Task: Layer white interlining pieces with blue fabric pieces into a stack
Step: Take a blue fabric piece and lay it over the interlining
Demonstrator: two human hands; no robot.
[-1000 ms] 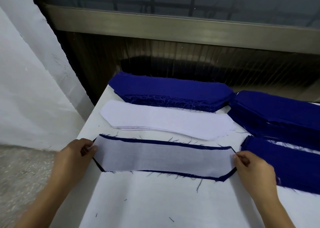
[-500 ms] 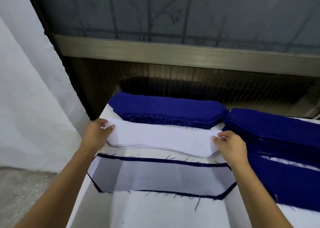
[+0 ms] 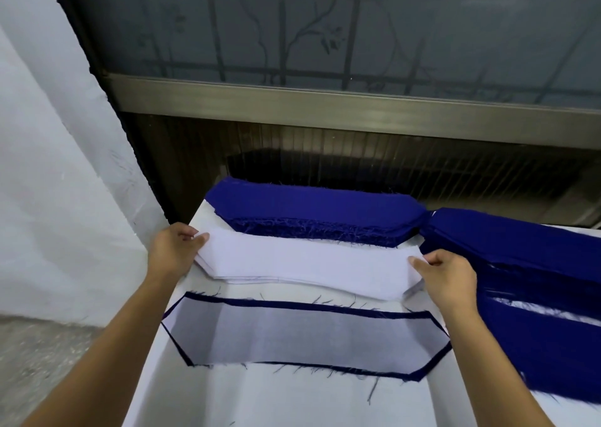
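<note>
My left hand [image 3: 172,251] pinches the left tip of the white interlining pile [image 3: 302,261], with the thumb lying on top and the other fingers curled at the edge. My right hand [image 3: 448,277] pinches the right tip in the same way. I cannot tell whether I hold one sheet or several.

The pile lies mid-table [image 3: 292,400], its long axis running left to right, parallel to the far edge. Its sheets are thin, smooth strips with angled ends.

Just beyond it, along the far edge, sits a thick blue fabric stack [image 3: 312,209] of the same shape and direction, its cut edges hairy with loose threads. Nearer me lies a single blue piece [image 3: 325,306], also lengthwise left to right. A half-sheer interlining sheet [image 3: 305,339] is laid on it, leaving a narrow blue border all round. A second blue heap [image 3: 536,257] covers the right edge.
</note>
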